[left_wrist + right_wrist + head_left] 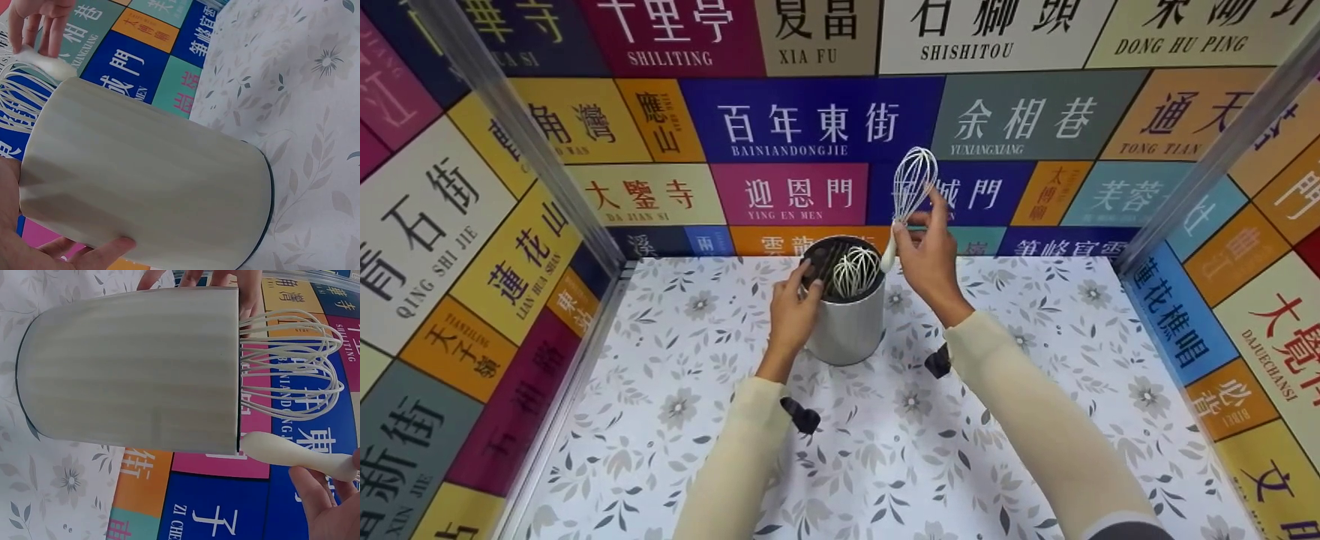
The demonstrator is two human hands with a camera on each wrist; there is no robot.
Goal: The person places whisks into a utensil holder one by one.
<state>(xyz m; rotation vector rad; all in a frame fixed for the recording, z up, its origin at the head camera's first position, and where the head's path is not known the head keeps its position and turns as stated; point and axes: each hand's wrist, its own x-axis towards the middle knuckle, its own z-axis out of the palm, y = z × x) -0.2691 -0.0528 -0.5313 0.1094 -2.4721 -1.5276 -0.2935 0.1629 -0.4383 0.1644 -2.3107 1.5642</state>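
Note:
A whitish cylindrical utensil holder (846, 330) stands upright on the table, dark inside. My left hand (795, 307) grips its left side near the rim, fingers curled round it. Wire heads of whisks (856, 271) stick up out of the holder; their handles are hidden inside. To the right of the rim, my right hand (928, 251) pinches another whisk (915, 180) where handle meets wires, wire head up. In the right wrist view, that whisk's pale handle (298, 453) has its thick end right by the rim; whether they touch I cannot tell.
A white tabletop (675, 457) with a grey flower and leaf pattern lies under the holder. Colourful panels with printed place names (810, 120) rise at the back and both sides. Transparent strips (540, 375) run along the side corners.

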